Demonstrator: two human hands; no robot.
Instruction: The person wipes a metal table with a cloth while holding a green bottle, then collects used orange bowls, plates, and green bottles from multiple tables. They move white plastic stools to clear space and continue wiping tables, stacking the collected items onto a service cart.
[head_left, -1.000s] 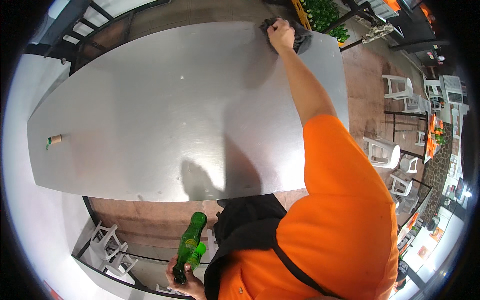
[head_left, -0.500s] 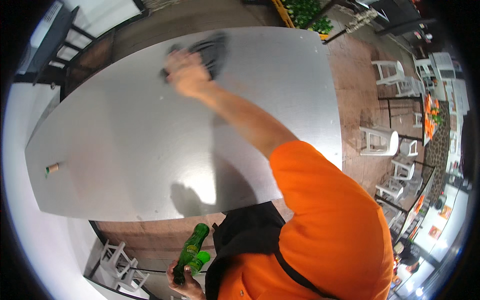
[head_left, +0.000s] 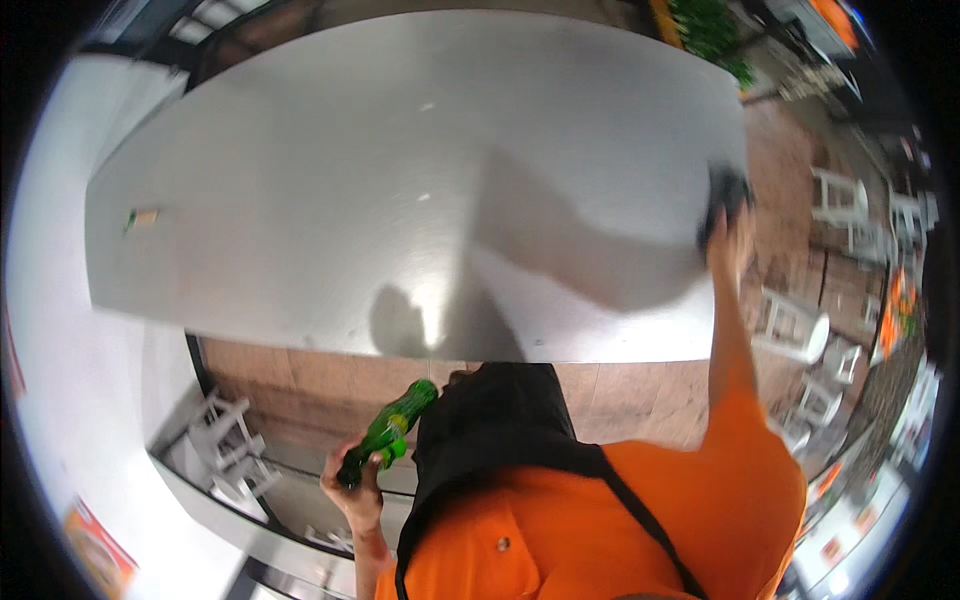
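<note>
Orange shirt [head_left: 470, 555] nearest, black apron [head_left: 495, 405] over it. Left hand [head_left: 355, 485], low and left of the apron: fingers wrapped around a green bottle [head_left: 402, 415]. Bottle is tilted, far end up and right, pointing at the bench's near edge; it's held off the bench. Bright green item [head_left: 396, 449] sits against the bottle in the same grip, mostly covered, can't tell what it is.

Brown tile floor [head_left: 300, 390] shows between the person and the bench [head_left: 330, 150]. Bench: bare grey metal top, glare at the near edge, shadows mid to right, a couple of white flecks.

Right hand [head_left: 732, 238] is out at the bench's right edge, arm extended. It's on a dark cloth [head_left: 724, 192], which lies at that edge, mostly beyond the fingers. Both blurred; can't tell if fingers are clenched on the cloth or just pressing.

Small tan tube [head_left: 147, 216] with green end at the bench's left end, well apart from both hands. Can't tell if it's standing or lying.

Off bench: white stools [head_left: 792, 328] right, green plants [head_left: 705, 28] past the far right corner.
</note>
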